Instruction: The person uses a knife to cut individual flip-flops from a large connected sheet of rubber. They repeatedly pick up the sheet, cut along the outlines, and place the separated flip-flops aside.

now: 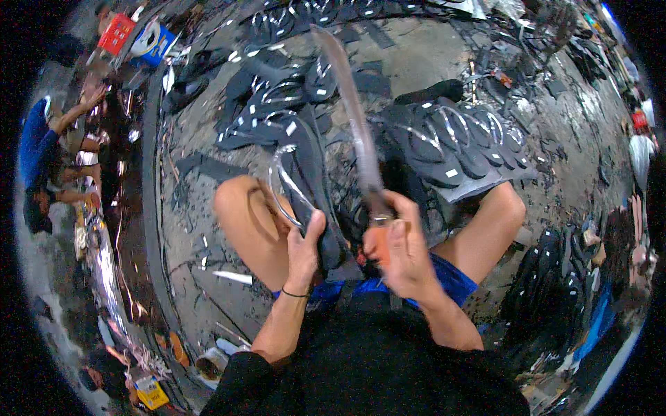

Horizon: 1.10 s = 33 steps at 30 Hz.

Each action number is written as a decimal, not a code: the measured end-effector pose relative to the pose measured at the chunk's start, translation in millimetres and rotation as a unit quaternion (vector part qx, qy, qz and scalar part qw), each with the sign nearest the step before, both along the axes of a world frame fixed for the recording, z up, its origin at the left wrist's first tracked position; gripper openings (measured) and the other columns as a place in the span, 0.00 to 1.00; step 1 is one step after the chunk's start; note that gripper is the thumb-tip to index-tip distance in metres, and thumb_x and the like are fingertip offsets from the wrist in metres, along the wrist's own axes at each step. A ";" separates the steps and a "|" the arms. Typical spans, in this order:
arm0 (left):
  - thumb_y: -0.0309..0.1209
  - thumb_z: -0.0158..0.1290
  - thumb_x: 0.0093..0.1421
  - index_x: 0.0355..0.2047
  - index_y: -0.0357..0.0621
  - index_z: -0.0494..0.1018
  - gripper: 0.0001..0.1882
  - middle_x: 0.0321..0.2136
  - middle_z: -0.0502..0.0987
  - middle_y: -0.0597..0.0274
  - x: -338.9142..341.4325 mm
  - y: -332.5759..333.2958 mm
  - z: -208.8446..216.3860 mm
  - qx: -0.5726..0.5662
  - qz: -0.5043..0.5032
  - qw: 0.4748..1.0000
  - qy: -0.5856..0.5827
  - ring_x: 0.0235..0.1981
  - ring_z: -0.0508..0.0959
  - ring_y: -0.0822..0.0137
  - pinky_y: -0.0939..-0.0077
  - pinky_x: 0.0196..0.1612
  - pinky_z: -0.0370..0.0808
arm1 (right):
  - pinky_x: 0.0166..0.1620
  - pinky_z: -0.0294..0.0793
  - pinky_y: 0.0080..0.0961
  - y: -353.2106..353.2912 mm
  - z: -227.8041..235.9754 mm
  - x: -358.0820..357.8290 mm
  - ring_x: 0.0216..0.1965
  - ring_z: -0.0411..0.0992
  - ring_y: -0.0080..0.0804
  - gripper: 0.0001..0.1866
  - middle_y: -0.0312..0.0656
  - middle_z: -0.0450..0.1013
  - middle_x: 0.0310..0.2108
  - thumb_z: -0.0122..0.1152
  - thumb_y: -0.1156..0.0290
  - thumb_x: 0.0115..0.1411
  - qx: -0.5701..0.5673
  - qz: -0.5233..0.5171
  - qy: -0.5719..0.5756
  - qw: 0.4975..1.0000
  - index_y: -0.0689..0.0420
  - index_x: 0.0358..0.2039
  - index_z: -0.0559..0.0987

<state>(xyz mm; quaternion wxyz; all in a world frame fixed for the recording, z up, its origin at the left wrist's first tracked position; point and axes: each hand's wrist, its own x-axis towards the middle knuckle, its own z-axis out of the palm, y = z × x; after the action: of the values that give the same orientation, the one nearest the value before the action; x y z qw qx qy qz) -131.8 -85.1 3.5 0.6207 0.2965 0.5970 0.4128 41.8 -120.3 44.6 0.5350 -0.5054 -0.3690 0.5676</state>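
My left hand [303, 251] grips a black flip-flop sandal [314, 170] near its lower end, thumb on top. The sandal stands roughly upright between my bent knees, and its silvery strap loops out to the left. In my right hand [404, 253] is a long knife [355, 118], with the fingers wrapped round its orange handle. The slightly blurred blade points up and away, just right of the sandal and apart from it. Beyond my left hand lies a heap of black sandals [260, 90] with silvery straps.
Several strapped sandals [444, 142] sit in a row on a grey sheet by my right knee. More black pieces [548, 270] are piled at the right. Dark scraps litter the concrete floor [198, 239]. A person in a blue shirt [40, 149] is at the far left.
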 end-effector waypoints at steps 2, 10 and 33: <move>0.43 0.52 0.68 0.44 0.36 0.72 0.20 0.37 0.76 0.67 -17.6 -15.0 -1.6 -0.050 0.031 0.998 -0.034 0.37 0.75 0.76 0.77 0.43 0.73 | 0.33 0.73 0.22 -24.5 4.9 26.6 0.31 0.72 0.24 0.21 0.40 0.75 0.32 0.50 0.63 0.70 0.010 0.037 -0.171 0.985 0.60 0.59 0.69; 0.45 0.46 0.70 0.48 0.40 0.71 0.20 0.39 0.75 0.68 -23.8 -62.3 25.0 -0.030 0.055 0.998 0.017 0.39 0.74 0.74 0.78 0.43 0.71 | 0.31 0.76 0.30 -95.5 -2.9 39.0 0.25 0.76 0.36 0.18 0.45 0.78 0.30 0.64 0.67 0.61 -0.016 0.227 -0.215 0.950 0.53 0.52 0.79; 0.28 0.63 0.58 0.53 0.37 0.68 0.24 0.46 0.75 0.63 -26.9 -103.0 7.2 0.057 -0.175 0.978 0.099 0.48 0.73 0.70 0.71 0.55 0.68 | 0.31 0.72 0.28 62.8 -8.8 13.7 0.26 0.68 0.22 0.15 0.38 0.73 0.24 0.65 0.60 0.62 -0.037 0.135 -0.160 0.977 0.60 0.38 0.78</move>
<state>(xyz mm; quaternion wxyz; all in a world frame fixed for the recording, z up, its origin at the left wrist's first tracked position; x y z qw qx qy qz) -158.7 -188.1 10.7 0.6036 0.4707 0.5694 0.2998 55.4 -57.5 35.8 0.3683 -0.5544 -0.4933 0.5601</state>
